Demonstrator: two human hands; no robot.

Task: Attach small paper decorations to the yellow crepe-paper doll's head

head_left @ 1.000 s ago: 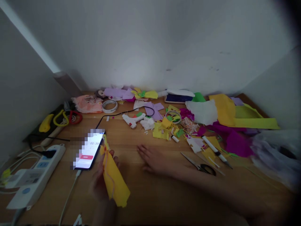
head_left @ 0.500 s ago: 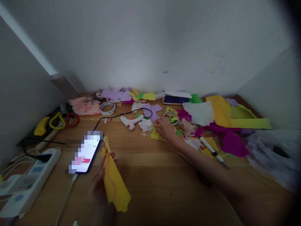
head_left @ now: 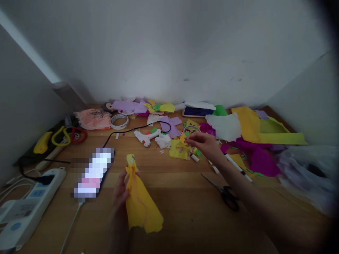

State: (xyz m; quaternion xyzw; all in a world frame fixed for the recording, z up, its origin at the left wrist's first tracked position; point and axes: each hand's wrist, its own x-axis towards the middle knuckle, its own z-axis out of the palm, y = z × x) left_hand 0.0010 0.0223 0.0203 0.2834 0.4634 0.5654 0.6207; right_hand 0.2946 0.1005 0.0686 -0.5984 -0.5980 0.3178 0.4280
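My left hand (head_left: 120, 194) is closed on a yellow paper figure (head_left: 140, 201) with a flared skirt, held upright over the wooden table (head_left: 172, 211). My right hand (head_left: 203, 143) hovers above a heap of yellow and green paper scraps (head_left: 180, 148), fingers pinched together; what they hold is too small to make out. A white glue gun (head_left: 147, 135) lies left of that hand. Black scissors (head_left: 225, 192) lie under my right forearm.
A phone (head_left: 92, 173) lies left of the figure, a white power strip (head_left: 23, 204) at far left. Tape rolls (head_left: 119, 121), cutters (head_left: 60, 135), a white pen (head_left: 239, 167) and sheets of yellow, magenta and white paper (head_left: 251, 134) crowd the back and right.
My right hand lifted off the scrap heap and drew back slightly right, fingers pinched. My left hand shifted the yellow figure rightward and more upright.
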